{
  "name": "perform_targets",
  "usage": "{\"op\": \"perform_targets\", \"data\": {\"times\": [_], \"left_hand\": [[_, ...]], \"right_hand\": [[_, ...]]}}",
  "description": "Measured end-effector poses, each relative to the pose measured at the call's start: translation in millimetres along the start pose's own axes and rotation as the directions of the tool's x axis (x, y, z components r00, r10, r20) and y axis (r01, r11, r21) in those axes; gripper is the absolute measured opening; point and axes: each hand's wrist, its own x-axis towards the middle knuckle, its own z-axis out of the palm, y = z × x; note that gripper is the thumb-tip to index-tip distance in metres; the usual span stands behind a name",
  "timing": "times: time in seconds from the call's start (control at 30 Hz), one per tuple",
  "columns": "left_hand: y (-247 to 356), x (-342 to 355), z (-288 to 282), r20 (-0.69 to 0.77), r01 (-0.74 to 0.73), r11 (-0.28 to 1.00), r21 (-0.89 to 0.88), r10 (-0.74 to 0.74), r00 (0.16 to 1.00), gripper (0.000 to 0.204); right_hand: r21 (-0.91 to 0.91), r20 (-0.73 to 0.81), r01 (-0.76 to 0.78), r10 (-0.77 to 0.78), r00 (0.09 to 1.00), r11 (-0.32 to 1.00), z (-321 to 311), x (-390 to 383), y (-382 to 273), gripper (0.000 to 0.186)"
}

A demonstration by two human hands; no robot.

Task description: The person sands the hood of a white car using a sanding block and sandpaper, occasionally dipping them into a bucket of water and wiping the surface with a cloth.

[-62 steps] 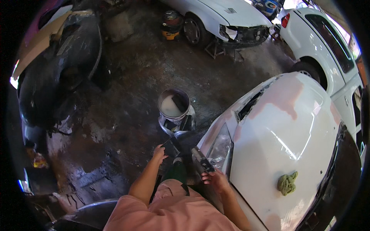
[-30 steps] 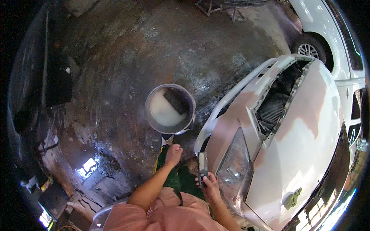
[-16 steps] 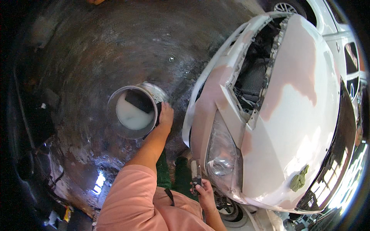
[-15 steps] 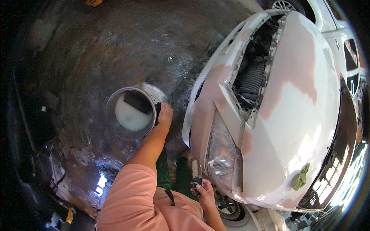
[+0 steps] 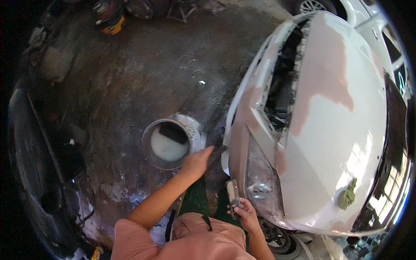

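My left hand [image 5: 197,164] is between the bucket and the car's front corner, fingers closed on a thin dark flat piece [image 5: 220,148]; its exact kind I cannot make out. The piece points at the edge of the bumper [image 5: 237,130]; whether they touch is unclear. In my right hand [image 5: 246,212], beside the headlight [image 5: 261,190], is a narrow flat block [image 5: 232,190], pale at the top and dark lower down. To the left of my left hand stands a metal bucket [image 5: 149,159] holding cloudy whitish liquid [image 5: 167,148] with a dark patch across it.
The white hood [image 5: 333,143] has pinkish sanded-looking patches, and a crumpled green cloth [image 5: 346,197] lies on it. Another white car's wheel [image 5: 315,8] shows behind. A dark yellow-based container [image 5: 110,19] stands far left on the stained floor [image 5: 130,65]. A dark panel [image 5: 32,160] lines the left.
My left hand has left the bucket's rim and moved right toward the bumper with the dark piece. My right hand still grips the block. The view has shifted.
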Motion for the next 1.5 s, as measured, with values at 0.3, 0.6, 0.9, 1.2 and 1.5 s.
{"op": "perform_targets", "data": {"times": [0.3,0.6,0.9,1.2,1.5], "left_hand": [[-177.4,-16.5,-73.8,0.2,0.356,0.862,0.361,-0.445,0.873,0.05],[-288.3,31.5,44.0,0.473,-0.054,0.673,0.738,-0.459,0.752,0.043],[-223.2,10.3,-26.5,0.249,0.049,0.664,0.746,-0.346,0.905,0.029],[-5.7,-76.9,-101.9,0.065,0.023,0.846,0.532,-0.068,0.996,0.041],[148.1,-160.9,-11.7,0.213,0.07,0.995,-0.071,-0.054,0.976,0.044]], "right_hand": [[-0.242,0.169,-0.044,0.086,0.982,0.969,9.6,3.6,17.4,0.049],[-0.678,0.15,0.233,-0.18,0.972,0.697,-12.2,-3.0,59.4,0.068],[-0.733,0.227,0.266,-0.144,0.963,0.626,8.9,-1.3,34.1,0.06],[-0.801,0.305,0.416,-0.303,0.903,0.432,2.6,-25.5,-2.0,0.056],[-0.599,0.279,0.7,-0.719,0.637,0.388,-65.3,-107.2,6.6,0.063]]}}
